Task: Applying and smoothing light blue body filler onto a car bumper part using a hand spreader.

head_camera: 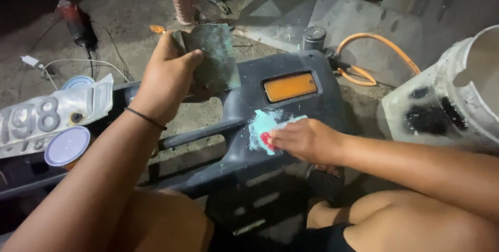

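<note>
Presently, the right hand [306, 140] presses a small red spreader [266, 140] against the dark grey plastic vehicle bumper panel [244, 101], its fingers [283, 136] pressed together and pinching the tool. The spreader sits in a patch of pale turquoise filler paste [262, 124], which lies just below the orange rectangular reflector lamp [289, 86] set into the panel. The left hand [166, 78] is raised above the panel's upper edge, and its fingers [187, 59] pinch a flat, dark, paste-stained mixing board [215, 57] by its left side, thumb across the front face; the board is held roughly upright. A thin black band [147, 118] circles the left wrist.

The bumper panel lies across the concrete floor [130, 18], in front of the person's bare knees. At its left end rest a bent white number plate [49, 119] and a round tin with a pale lid [67, 147]. Beyond the panel, on the floor, lie a red-and-black power tool [78, 23] with white cable and an orange hose [374, 54]. A soiled white plastic bucket [457, 91] stands at the right.
</note>
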